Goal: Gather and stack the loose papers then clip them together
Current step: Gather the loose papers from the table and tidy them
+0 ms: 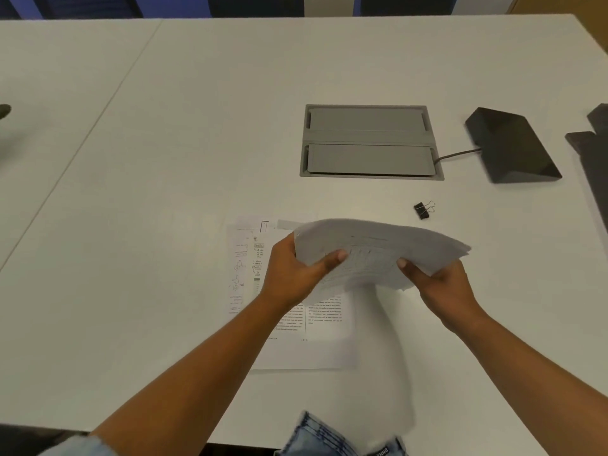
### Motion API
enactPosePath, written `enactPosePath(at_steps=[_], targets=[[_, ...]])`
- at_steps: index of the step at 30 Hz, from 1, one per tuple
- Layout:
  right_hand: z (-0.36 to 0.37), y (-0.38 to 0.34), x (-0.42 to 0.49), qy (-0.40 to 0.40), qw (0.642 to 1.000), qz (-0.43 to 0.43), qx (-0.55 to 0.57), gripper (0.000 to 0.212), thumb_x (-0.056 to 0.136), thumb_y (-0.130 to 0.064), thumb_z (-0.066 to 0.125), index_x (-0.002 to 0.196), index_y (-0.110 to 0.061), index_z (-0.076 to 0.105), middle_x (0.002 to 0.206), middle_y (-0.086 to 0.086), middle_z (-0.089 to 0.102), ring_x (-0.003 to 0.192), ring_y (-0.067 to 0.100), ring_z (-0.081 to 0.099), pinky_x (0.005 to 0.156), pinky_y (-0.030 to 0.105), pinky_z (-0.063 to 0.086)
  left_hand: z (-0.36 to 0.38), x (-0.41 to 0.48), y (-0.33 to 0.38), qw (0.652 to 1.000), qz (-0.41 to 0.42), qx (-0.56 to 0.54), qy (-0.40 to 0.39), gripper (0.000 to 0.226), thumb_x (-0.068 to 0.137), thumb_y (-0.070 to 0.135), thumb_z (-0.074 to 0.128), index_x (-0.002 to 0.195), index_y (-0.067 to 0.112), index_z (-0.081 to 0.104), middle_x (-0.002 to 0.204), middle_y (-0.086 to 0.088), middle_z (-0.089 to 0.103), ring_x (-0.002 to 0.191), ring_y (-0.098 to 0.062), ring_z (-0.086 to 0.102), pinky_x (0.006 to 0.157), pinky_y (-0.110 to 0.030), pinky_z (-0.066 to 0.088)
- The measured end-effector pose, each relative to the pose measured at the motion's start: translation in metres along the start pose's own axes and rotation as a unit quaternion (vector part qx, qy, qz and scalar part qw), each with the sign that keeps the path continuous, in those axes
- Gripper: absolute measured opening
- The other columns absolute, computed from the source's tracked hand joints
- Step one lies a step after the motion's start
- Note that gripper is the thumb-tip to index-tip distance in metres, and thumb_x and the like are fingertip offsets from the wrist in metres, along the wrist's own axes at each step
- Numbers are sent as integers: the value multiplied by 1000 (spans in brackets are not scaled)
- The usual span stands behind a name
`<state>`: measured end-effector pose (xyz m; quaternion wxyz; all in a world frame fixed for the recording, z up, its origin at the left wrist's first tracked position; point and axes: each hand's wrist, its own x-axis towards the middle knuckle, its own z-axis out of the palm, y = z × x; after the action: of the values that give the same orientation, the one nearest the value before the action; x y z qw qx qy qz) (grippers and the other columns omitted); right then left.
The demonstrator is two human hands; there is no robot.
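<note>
A bundle of white printed papers hangs above the white table, bent and blurred. My left hand grips its left edge with the thumb on top. My right hand holds its near right edge, thumb also on top. Under the bundle, more printed sheets lie flat on the table, fanned out to the left and partly hidden by my left hand and the bundle. A black binder clip with wire handles rests on the table beyond the bundle, to the right, apart from both hands.
A grey cable hatch is set into the table behind the papers. A black wedge-shaped device with a cable sits to its right, and dark objects lie at the right edge. The table's near edge runs just above my lap.
</note>
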<state>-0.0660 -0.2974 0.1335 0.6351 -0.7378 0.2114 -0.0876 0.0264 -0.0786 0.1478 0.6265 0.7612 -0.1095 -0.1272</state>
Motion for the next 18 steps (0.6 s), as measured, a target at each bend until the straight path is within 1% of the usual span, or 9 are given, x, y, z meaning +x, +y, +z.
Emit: enactPosePath(at_steps=[2,5,7,9,11,12,14,16,18], targets=[[-1,2,5,-23,1000,-3,-14,36,86,-14,72,106,-42,60,107,-11,69,92,-6,66,77,21,52,2,7,-12,998,-45,30,-17,42,84,35,75,120,16,67,109,-6,72,102,-27,69,78,-37,63],[-2,6,9,-53,997,-5,-47,40,86,-15,73,109,-45,59,111,-5,70,102,10,67,82,34,58,5,12,-17,996,-71,40,-40,39,87,31,71,122,14,66,112,-9,72,102,-31,69,81,-46,62],[-1,4,10,-43,997,-16,-69,36,87,-18,71,104,-47,59,106,-4,71,100,15,68,79,38,59,7,11,-15,996,-70,36,-44,38,87,29,72,123,15,66,109,-6,72,100,-28,69,82,-46,61],[1,0,7,-25,997,-27,-68,31,88,-20,71,100,-46,60,102,-8,71,94,10,70,72,27,59,7,6,-10,998,-53,18,-13,29,87,23,73,115,26,67,97,7,70,92,-12,69,81,-38,62],[2,-5,4,-13,998,-44,-50,34,85,-16,72,101,-43,60,101,-12,70,90,-2,69,66,16,56,6,2,-9,999,-21,-7,34,34,84,19,76,103,43,61,93,17,66,86,-1,67,75,-26,61],[3,-7,1,-15,998,-50,-45,39,84,-12,74,102,-42,59,102,-12,68,89,-8,67,67,13,55,6,0,-11,999,-12,-17,49,39,81,19,79,101,45,59,95,16,67,89,-2,67,73,-22,61],[5,-7,-2,-35,997,-53,-45,48,80,-6,77,106,-41,56,104,-12,66,91,-13,64,67,9,52,4,-3,-16,998,-16,-24,54,42,77,19,82,105,41,60,99,11,68,96,-10,67,71,-17,60],[8,-1,-4,-57,995,-55,-57,51,79,-5,77,108,-41,55,106,-10,65,92,-12,63,66,8,51,5,-5,-26,999,-44,-19,17,39,79,20,81,106,39,62,101,8,69,98,-15,67,70,-17,60],[10,11,-4,-70,994,-42,-70,47,81,-7,76,107,-41,56,104,-8,67,93,-5,65,67,13,54,9,-9,-36,997,-68,-9,-25,38,82,21,78,104,45,60,102,7,68,97,-17,67,69,-20,60]])
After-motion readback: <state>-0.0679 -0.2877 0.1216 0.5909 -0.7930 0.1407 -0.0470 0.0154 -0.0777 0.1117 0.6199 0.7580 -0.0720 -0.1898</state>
